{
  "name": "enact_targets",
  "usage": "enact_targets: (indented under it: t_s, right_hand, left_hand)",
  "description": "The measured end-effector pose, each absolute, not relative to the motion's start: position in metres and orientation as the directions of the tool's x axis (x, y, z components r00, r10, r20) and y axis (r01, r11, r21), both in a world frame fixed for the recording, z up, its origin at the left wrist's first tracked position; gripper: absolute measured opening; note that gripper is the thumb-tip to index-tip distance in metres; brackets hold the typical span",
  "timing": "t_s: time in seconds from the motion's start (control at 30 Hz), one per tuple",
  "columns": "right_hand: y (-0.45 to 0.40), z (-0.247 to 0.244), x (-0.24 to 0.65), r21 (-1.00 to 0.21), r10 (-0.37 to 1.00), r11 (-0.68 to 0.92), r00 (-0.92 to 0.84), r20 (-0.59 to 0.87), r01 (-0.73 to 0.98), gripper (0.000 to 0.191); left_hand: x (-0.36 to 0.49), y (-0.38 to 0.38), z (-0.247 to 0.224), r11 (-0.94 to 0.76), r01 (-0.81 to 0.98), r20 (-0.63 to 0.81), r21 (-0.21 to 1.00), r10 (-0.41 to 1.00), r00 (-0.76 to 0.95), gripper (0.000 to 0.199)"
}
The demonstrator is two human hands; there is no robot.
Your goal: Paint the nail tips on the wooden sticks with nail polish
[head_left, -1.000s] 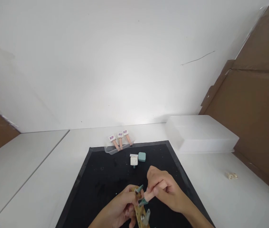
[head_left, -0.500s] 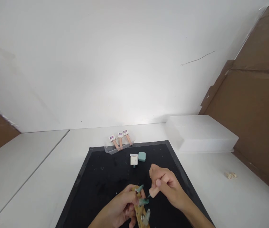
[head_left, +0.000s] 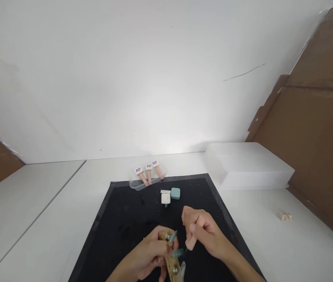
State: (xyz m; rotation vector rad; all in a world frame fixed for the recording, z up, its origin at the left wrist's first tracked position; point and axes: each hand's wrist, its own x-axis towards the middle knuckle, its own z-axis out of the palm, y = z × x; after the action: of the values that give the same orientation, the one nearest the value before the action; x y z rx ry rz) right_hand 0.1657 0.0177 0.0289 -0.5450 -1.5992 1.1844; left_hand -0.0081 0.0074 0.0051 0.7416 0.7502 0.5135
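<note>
My left hand is closed around a yellowish wooden strip that carries several false nail tips. One green nail tip is near the top of the strip. Another green nail tip lies lower, and a pale clear one is below that. My right hand pinches the pink handle of a nail polish brush, its dark bristle end pointing down at the middle green tip. Whether the bristles touch it I cannot tell. A small white square bottle stands ahead, beside a teal rounded block.
A black mat lies under my hands. Behind it, a clear tray holds three pink-handled pieces with white labelled ends. A translucent white box stands at the right, with small cream rings nearer. Brown cardboard borders the right side.
The brush has moved slightly down and to the right, my right hand shifting a little with it. The strip in my left hand has shifted slightly left.
</note>
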Motion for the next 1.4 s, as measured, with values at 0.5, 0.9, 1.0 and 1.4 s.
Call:
enact_targets:
  t_s: [0.5, 0.9, 1.0, 1.4]
  right_hand:
    - [0.018, 0.028, 0.166, -0.881, 0.797, 0.418, -0.377, 0.472, -0.220, 0.039]
    - [0.017, 0.023, 0.165, -0.889, 0.809, 0.377, -0.375, 0.453, -0.261, 0.038]
    - [0.018, 0.021, 0.167, -0.900, 0.857, 0.369, -0.290, 0.427, -0.233, 0.044]
    - [0.025, 0.021, 0.174, -0.922, 0.929, 0.322, -0.118, 0.351, -0.214, 0.046]
  left_hand:
    - [-0.007, 0.005, 0.014, 0.516, -0.050, -0.389, 0.855, 0.703, 0.596, 0.012]
    - [-0.007, 0.006, 0.021, 0.485, -0.040, -0.369, 0.874, 0.713, 0.596, 0.008]
    - [-0.007, 0.006, 0.022, 0.482, -0.034, -0.368, 0.876, 0.711, 0.599, 0.007]
    - [-0.011, 0.006, 0.020, 0.468, -0.190, -0.271, 0.863, 0.747, 0.607, 0.005]
